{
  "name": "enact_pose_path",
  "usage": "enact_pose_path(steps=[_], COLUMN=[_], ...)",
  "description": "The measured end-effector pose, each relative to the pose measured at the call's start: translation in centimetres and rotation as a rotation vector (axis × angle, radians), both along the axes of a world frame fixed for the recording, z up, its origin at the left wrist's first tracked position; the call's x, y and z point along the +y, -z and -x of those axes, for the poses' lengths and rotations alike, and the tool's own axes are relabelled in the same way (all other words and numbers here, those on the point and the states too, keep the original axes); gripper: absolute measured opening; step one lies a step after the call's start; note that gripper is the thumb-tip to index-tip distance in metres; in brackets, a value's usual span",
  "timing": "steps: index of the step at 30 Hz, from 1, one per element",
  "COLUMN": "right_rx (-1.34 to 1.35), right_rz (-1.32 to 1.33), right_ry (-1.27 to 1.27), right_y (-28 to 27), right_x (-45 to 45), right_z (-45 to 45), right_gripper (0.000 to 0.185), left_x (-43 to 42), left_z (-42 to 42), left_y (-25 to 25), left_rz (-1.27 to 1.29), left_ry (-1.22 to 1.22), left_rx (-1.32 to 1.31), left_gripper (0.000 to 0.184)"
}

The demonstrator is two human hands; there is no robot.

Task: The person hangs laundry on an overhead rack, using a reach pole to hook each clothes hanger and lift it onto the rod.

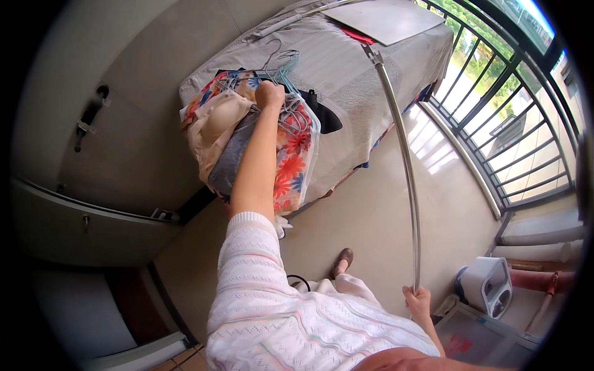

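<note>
My left hand (270, 94) is closed around clothes hangers (286, 117) on top of a pile of laundry. Under and beside that hand lie a beige bra (220, 117), a grey garment (230, 162) and a floral cloth (291, 162) with red and blue flowers. Light blue hangers (288, 65) stick out just beyond my fingers, and a black garment (323, 112) lies to their right. Low on the right, my right hand (418, 302) grips the lower part of a long metal clothes pole (399, 130), whose forked tip points up toward the covered surface.
A grey cloth cover (346, 86) drapes the large piece under the laundry, with a white board (390, 20) on it. Black railing (495, 117) runs along the right. A white-and-grey appliance (486, 285) stands low right; a cabinet (93, 222) is at left.
</note>
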State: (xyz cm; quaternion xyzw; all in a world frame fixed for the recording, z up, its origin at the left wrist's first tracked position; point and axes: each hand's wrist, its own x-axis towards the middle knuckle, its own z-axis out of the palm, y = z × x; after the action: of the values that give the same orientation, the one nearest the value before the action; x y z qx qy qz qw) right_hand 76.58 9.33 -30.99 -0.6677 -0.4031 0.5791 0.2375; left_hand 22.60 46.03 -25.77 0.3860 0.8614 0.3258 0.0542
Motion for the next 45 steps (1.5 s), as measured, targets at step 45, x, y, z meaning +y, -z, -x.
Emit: enact_pose_path(steps=[45], right_rx=[0.176], right_rz=[-0.412], right_ry=[-0.251], right_y=[-4.5], right_x=[-19.5], right_z=[22.6], right_gripper=[0.026], left_x=[-44.9], left_z=[5.7], left_y=[-30.8], left_rz=[-0.974], left_ry=[0.661], left_rx=[-0.476], left_gripper=[0.016])
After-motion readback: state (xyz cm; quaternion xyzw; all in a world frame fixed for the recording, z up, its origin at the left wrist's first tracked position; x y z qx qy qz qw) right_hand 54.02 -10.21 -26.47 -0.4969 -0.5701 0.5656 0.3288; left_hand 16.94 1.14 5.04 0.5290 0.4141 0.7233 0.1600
